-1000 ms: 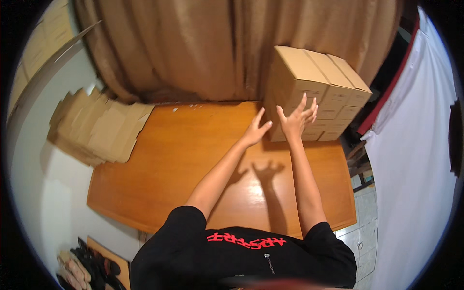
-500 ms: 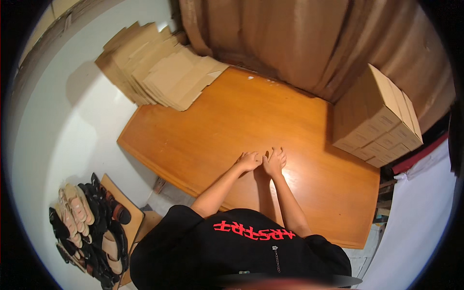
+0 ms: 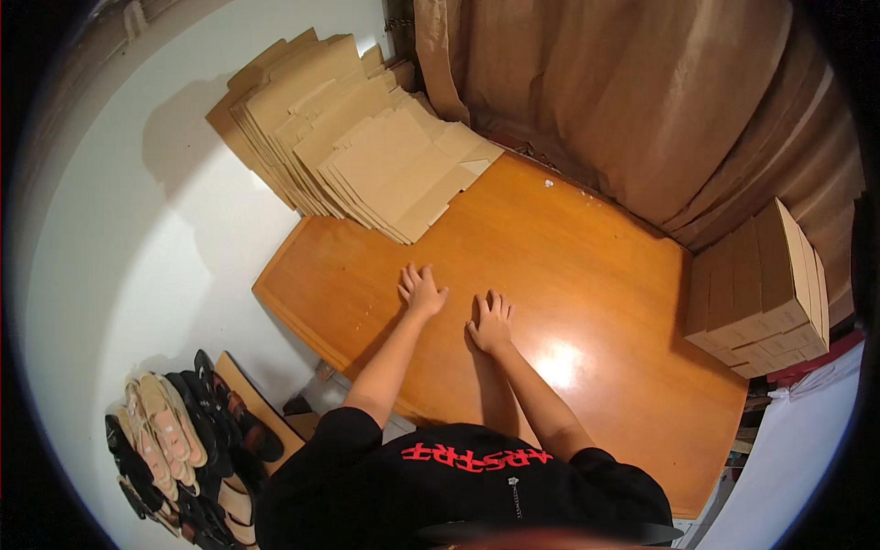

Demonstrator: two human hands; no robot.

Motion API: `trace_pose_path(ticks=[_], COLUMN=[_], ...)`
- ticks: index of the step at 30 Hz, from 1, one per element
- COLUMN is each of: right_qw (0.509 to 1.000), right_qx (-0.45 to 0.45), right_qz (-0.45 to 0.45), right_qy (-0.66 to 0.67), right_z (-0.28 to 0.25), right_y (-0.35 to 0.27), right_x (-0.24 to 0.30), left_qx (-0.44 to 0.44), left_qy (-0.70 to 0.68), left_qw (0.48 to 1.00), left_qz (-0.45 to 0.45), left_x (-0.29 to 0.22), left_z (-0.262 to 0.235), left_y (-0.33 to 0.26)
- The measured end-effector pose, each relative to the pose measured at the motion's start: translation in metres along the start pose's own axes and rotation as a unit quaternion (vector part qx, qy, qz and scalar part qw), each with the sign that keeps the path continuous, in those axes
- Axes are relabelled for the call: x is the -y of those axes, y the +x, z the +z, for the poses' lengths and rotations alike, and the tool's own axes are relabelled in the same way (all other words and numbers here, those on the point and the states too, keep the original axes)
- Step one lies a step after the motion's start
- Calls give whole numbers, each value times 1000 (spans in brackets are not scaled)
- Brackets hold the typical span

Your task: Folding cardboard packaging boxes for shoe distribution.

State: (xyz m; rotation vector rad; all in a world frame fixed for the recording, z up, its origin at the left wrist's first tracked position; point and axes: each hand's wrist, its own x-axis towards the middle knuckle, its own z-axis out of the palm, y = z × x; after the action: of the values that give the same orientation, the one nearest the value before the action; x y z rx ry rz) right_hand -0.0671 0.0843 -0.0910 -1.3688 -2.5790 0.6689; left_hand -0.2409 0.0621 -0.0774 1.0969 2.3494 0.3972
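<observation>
My left hand reaches out over the wooden table, fingers apart and holding nothing. It is short of the near edge of a pile of flattened cardboard boxes at the table's far left. To its right and a little nearer, my right hand is at the tabletop with its fingers spread and nothing in them. A gap of bare wood separates the two hands.
Folded cardboard boxes stand stacked at the table's right end. Brown sheeting hangs along the back. Shoes and sandals crowd a place at the lower left, by the white wall. White cloth hangs at the right.
My hands, close together before, have parted. The left one has gone forward and left toward the cardboard pile; the right one has shifted slightly left. The view has turned toward the left.
</observation>
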Motion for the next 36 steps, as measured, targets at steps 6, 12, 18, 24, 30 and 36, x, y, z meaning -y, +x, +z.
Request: trace_pose_path(ticks=[6,12,18,24,30,36], right_qw=[999,998,999,999,993,916], right_qx=[21,10,-2,-16,-84,-279], right_qz=[19,25,10,-26,-82,23], right_qy=[-39,-57,-35,-18,-9,288], right_z=[7,11,10,1,3,0], right_y=[42,47,46,37,-9,-61], right_x=[16,18,17,6,-27,-60], left_qx=[-184,-209,-306,-260,-357,-358], left_qy=[70,97,124,-75,-165,-201], left_qw=[979,970,936,963,916,901], left_qz=[57,76,121,14,82,140], left_x=[11,22,26,-5,1,-19], left_z=[-31,-39,-43,-90,-98,-87], left_y=[86,125,130,103,56,-18])
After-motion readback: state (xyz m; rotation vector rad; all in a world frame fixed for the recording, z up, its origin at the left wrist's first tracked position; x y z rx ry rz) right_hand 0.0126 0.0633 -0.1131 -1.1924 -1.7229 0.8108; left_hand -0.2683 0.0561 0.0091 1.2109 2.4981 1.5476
